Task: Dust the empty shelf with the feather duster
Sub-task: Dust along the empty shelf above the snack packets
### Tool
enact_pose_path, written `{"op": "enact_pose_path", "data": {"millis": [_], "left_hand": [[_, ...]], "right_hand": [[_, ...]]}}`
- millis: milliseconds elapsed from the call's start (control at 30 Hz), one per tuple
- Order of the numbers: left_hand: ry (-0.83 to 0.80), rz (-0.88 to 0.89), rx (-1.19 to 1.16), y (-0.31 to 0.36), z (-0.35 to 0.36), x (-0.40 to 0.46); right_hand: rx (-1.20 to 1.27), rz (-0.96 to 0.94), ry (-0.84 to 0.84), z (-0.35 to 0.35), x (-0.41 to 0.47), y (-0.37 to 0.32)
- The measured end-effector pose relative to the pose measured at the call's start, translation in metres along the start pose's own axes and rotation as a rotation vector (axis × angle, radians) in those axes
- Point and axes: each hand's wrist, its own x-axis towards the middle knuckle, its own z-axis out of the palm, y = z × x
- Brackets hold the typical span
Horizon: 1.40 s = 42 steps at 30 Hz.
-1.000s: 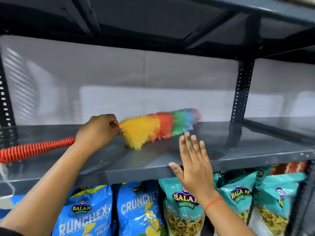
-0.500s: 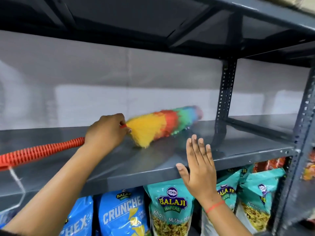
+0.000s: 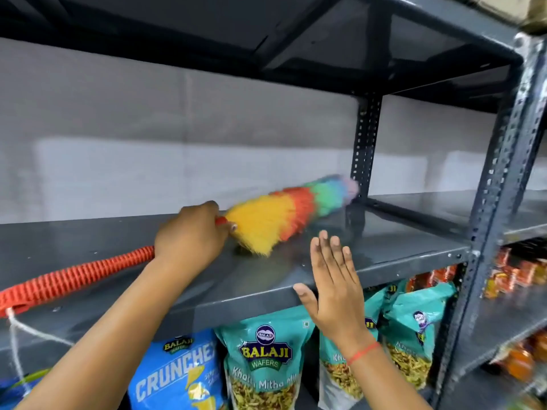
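Observation:
A grey metal shelf runs across the view at chest height with nothing standing on it. The feather duster has a rainbow head, yellow to red to green to blue, lying on the shelf with its tip by the rear upright. Its ribbed orange handle runs back to the lower left. My left hand is shut on the handle right behind the head. My right hand is flat and open, fingers up, at the shelf's front edge just right of the duster.
A perforated rear upright stands beside the duster tip, and a front post rises at the right. Blue and teal snack bags hang below the shelf. Orange packets fill the neighbouring rack. Another shelf board is close overhead.
The duster head and my left hand have swept to the right along the shelf, toward the rear upright. My right hand has moved right along the front edge with them.

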Motion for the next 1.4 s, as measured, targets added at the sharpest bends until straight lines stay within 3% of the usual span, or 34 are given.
{"op": "enact_pose_path", "data": {"millis": [133,233,300,533,667,833,1000,1133,1400], "left_hand": [[-0.108,0.109,-0.159,0.028,0.006,-0.001],[-0.294,0.167,-0.081,0.041,0.024,0.005],[-0.329,0.152,-0.011,0.043,0.034,0.012],[-0.036,0.067,0.034,0.063,0.05,0.029],[-0.194,0.116,-0.164,0.068,0.056,0.035],[-0.308,0.115,-0.077,0.064,0.066,0.053],[-0.187,-0.017,0.123,0.046,0.062,0.063],[-0.162,-0.136,0.133,0.034,0.052,0.057],[-0.071,-0.042,-0.038,0.045,0.001,0.019]], "right_hand": [[0.024,0.001,0.038,0.001,-0.002,0.024],[0.04,0.029,0.039,0.0,-0.004,0.034],[0.038,0.049,0.009,-0.002,-0.005,0.038],[0.073,0.109,-0.012,-0.009,-0.002,0.035],[0.079,0.104,-0.03,-0.009,-0.002,0.036],[0.066,0.103,-0.035,-0.007,-0.002,0.037],[0.091,0.112,-0.02,-0.008,-0.002,0.035],[0.087,0.114,-0.027,-0.009,-0.003,0.034],[-0.012,0.15,-0.056,-0.031,-0.006,0.026]]}}
